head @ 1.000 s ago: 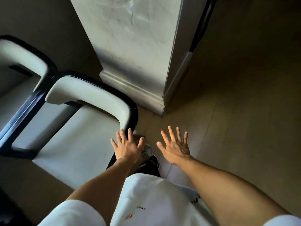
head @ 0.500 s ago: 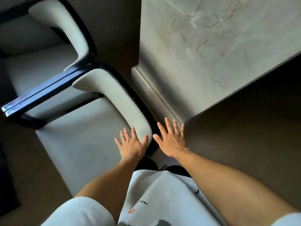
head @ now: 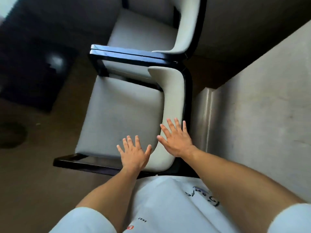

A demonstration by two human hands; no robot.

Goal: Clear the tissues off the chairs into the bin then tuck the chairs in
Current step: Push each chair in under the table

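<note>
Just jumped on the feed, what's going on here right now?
A person stands behind the near chair, both hands spread open. The right hand lies over the backrest; the left hand is over the seat's rear edge, contact unclear. Neither holds anything. The far chair stands side by side with it, armrests touching. No tissues show on either seat, and no bin is in view. A pale stone-look block stands right behind the chair.

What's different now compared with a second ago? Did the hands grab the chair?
The right hand moved from over the floor onto the near chair's backrest. The left hand moved over its seat. Neither grips anything; both stay spread open. Both seats show no tissues throughout.
</note>
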